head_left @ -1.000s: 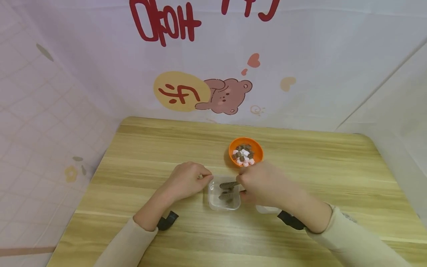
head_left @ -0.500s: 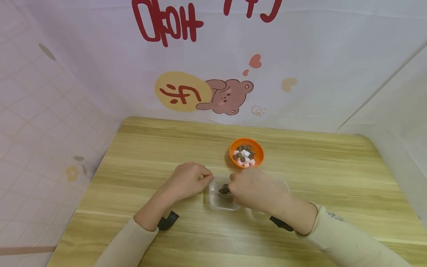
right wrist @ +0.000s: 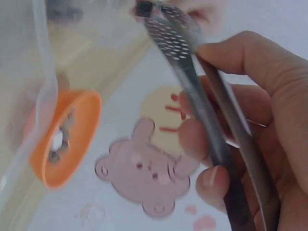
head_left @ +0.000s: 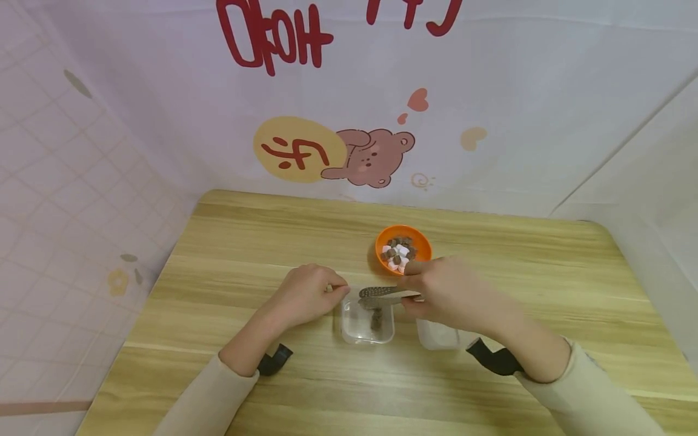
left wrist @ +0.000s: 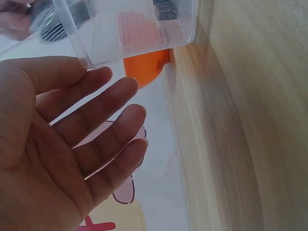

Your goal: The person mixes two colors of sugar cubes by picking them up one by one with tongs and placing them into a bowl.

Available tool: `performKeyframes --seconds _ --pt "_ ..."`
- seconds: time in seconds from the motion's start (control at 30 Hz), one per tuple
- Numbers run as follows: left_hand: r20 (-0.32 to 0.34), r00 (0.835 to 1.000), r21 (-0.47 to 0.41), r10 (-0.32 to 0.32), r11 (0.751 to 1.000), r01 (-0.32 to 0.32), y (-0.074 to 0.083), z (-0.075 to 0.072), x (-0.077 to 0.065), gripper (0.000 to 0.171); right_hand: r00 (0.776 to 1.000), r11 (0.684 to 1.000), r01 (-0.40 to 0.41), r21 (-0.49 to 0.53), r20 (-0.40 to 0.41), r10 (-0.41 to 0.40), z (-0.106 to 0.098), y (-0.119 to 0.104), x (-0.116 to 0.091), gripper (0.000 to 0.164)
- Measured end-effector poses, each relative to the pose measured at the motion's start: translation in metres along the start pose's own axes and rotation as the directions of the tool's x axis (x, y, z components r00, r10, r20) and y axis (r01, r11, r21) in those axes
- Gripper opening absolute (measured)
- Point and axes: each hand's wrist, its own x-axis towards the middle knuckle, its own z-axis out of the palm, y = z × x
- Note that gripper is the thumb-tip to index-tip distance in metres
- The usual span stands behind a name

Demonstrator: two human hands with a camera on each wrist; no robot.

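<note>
My left hand (head_left: 308,297) pinches the corner of a clear plastic container (head_left: 367,336) between thumb and forefinger, its other fingers spread loosely in the left wrist view. Dark brown cubes (head_left: 376,319) lie inside the container, towards its right side. My right hand (head_left: 449,297) grips metal tongs (right wrist: 195,86) with perforated tips, held over the container's far side. The tips stand slightly apart, and a small dark piece (right wrist: 144,8) shows at them in the right wrist view. Behind the container, an orange bowl (head_left: 382,235) holds brown cubes and white-pink cubes (head_left: 402,249).
A second clear container (head_left: 438,335) stands to the right, partly beneath my right hand. All of this is on a wood-grain table (head_left: 272,230). A white cloth backdrop (head_left: 518,91) with a printed bear (head_left: 376,157) rises behind the table.
My right hand dipped the tongs into the container, then drew them up and back towards the far rim, shifting right. The left hand keeps its place at the container's corner.
</note>
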Motion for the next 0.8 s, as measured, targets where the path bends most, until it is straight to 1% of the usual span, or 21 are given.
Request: performKeyframes --seconds 0.1,0.2,0.27,0.33,0.4,0.53,0.67,0.8 --pt "0.000 1.000 -0.010 -0.006 1.000 0.006 0.000 0.000 0.000 0.015 0.993 0.998 0.005 0.056 -0.114 0.001 -0.008 0.012 -0.007 0.015" --pt "0.001 1.000 -0.017 -0.018 1.000 0.018 0.001 0.000 -0.001 0.015 0.973 0.996 0.007 0.094 -0.229 0.014 -0.011 0.027 -0.014 0.018" --pt "0.001 1.000 -0.016 -0.023 1.000 0.023 0.001 0.000 -0.001 0.014 0.958 0.996 -0.009 0.089 -0.286 0.034 -0.011 0.038 -0.018 0.018" --pt "0.003 1.000 -0.018 -0.029 0.999 0.029 0.001 -0.001 -0.001 0.014 0.946 0.997 -0.042 0.070 -0.319 0.062 -0.009 0.049 -0.022 0.017" --pt "0.006 1.000 -0.018 -0.031 0.999 0.031 0.001 -0.001 -0.001 0.014 0.938 0.996 -0.080 0.046 -0.334 0.090 -0.006 0.059 -0.025 0.017" --pt "0.004 1.000 -0.011 -0.026 1.000 0.026 0.002 -0.001 -0.002 0.014 0.934 0.986 -0.163 0.025 -0.319 0.163 0.003 0.073 -0.032 0.017" --pt "0.001 1.000 -0.005 -0.021 1.000 0.021 0.002 -0.001 -0.001 0.014 0.931 0.979 -0.202 0.021 -0.305 0.198 0.010 0.080 -0.038 0.017" --pt "0.002 1.000 -0.004 -0.022 1.000 0.022 0.002 0.000 -0.001 0.015 0.926 0.975 -0.220 0.039 -0.307 0.221 0.012 0.080 -0.040 0.017"
